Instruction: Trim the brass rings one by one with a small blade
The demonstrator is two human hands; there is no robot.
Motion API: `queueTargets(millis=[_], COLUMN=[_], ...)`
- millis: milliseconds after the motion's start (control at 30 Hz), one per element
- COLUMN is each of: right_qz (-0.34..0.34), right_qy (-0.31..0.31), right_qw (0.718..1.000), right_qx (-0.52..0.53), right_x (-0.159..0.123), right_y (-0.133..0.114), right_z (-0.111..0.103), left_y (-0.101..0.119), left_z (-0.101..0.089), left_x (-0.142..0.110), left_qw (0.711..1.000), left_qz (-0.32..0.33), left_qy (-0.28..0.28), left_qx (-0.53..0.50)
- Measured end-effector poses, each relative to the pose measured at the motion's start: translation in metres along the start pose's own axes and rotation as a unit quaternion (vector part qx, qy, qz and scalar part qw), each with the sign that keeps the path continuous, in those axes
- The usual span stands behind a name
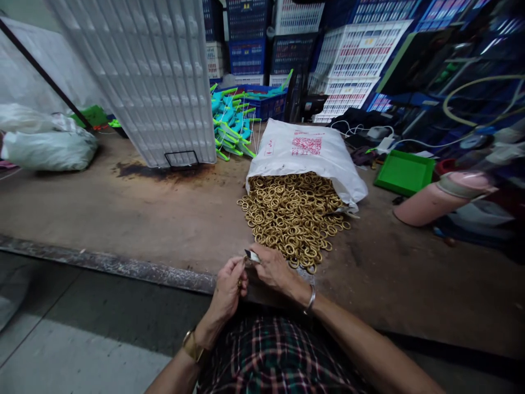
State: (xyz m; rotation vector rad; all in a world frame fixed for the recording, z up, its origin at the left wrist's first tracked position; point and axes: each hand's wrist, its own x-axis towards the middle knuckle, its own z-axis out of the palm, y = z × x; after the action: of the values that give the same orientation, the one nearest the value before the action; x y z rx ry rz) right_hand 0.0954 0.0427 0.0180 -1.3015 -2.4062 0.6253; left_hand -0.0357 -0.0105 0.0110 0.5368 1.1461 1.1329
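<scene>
My left hand (230, 284) is closed in a pinch on a small gold-coloured ring, mostly hidden by the fingers, at the table's front edge. Close beside it, my right hand (273, 267) grips a small knife (252, 255) with a dark-tipped blade and a pale body. The blade points at the left fingertips; whether it touches the ring I cannot tell. Just beyond my hands lies a heap of gold-coloured rings (293, 219), spilling from the open mouth of a white sack (311, 145) with red print, which lies on its side.
On the brown table (164, 219) a tall ribbed translucent panel (151, 82) stands left of the sack. Teal and green plastic pieces (233, 123) lie behind. A green tray (404, 172) and pink bottle (441, 200) are at right. Stacked crates (355, 52) line the back.
</scene>
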Motion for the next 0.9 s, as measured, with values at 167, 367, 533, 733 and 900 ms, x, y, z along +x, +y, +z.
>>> queueTargets(millis=[167, 367, 533, 733, 900], right_qz=[0.055, 0.154, 0.161, 0.159, 0.145], right_qy=[0.044, 0.021, 0.011, 0.042, 0.031], right_qw=[0.987, 0.930, 0.922, 0.931, 0.921], right_qx=[0.147, 0.334, 0.353, 0.326, 0.359], right_x=[-0.020, -0.026, -0.029, -0.030, -0.030], right_y=[0.001, 0.005, 0.009, 0.009, 0.008], right_z=[-0.002, -0.002, 0.001, 0.003, 0.001], left_y=[-0.009, -0.004, -0.003, -0.012, -0.015], left_z=[0.006, 0.017, 0.020, 0.014, 0.014], left_x=[0.002, -0.006, -0.009, -0.007, -0.008], left_qw=[0.997, 0.965, 0.962, 0.985, 0.987], left_qz=[0.017, 0.157, 0.156, 0.019, 0.027], left_qy=[-0.021, -0.010, -0.041, -0.091, -0.101], left_qx=[0.074, 0.209, 0.220, 0.148, 0.123])
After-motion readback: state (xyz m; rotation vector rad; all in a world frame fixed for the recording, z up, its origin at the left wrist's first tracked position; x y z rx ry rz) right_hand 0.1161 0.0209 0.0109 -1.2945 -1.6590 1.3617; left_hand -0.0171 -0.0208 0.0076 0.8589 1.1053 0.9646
